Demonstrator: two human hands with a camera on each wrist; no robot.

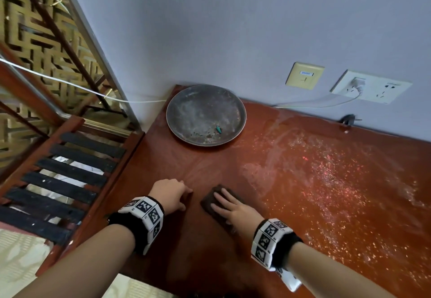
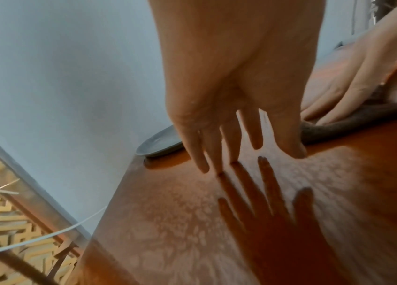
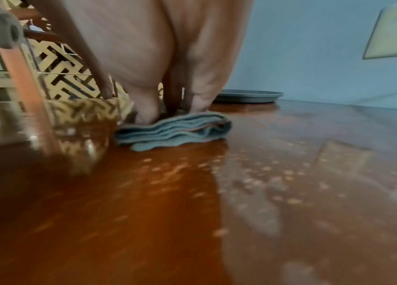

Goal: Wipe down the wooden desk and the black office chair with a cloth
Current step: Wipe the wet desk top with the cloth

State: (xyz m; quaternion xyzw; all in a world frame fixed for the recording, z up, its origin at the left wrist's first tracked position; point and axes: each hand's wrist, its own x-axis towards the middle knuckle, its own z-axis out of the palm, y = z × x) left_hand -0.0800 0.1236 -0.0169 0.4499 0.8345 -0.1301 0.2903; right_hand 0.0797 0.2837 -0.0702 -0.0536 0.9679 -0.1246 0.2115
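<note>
- Pressing flat, fingers straight: right hand (image 1: 229, 206) on the folded cloth (image 1: 213, 200), near edge of the wooden desk (image 1: 303, 181).
- Left hand (image 1: 171, 195): fingers extended, fingertips touching desk, left of cloth.
- Round tray (image 1: 206, 114): far left corner.

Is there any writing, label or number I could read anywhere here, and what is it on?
No text here can be read.
Yellow wall plate: a small blue label with marks below it, too small and blurred to read.
White socket: no legible marking.
Wristbands: black-and-white square code patterns, with no words that can be made out.
Round tray, desk and cloth: no writing visible.
</note>
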